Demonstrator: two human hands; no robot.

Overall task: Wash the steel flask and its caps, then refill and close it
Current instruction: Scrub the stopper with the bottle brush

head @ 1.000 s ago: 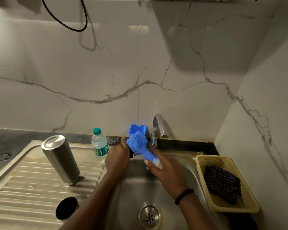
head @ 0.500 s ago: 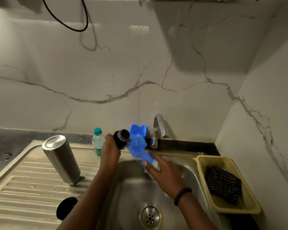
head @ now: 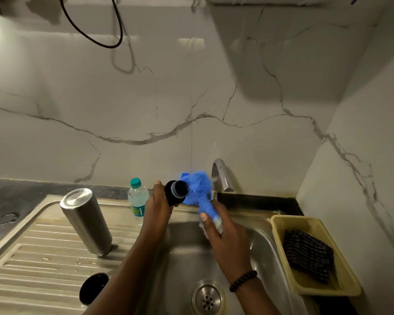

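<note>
The steel flask [head: 86, 221] stands upside down on the ribbed draining board, left of the basin. My left hand [head: 157, 204] grips a black inner cap [head: 176, 192] above the basin's back edge, its grey-ringed end turned toward the tap. My right hand [head: 223, 233] holds a blue bristle brush [head: 199, 192] by its lower end, and the bristles press against the cap. A second black cap [head: 93, 288] lies on the draining board near the front, partly hidden by my left forearm.
The tap [head: 221, 176] arches over the steel sink [head: 187, 253], whose drain [head: 208, 297] is at the front. A small water bottle [head: 137, 200] with a green lid stands behind the flask. A yellow basket [head: 280, 226] holding a dark checked cloth [head: 307, 253] sits to the right.
My left hand has lifted and turned the black cap so its end shows. The brush has risen with it and now rubs against the cap near the tap.
</note>
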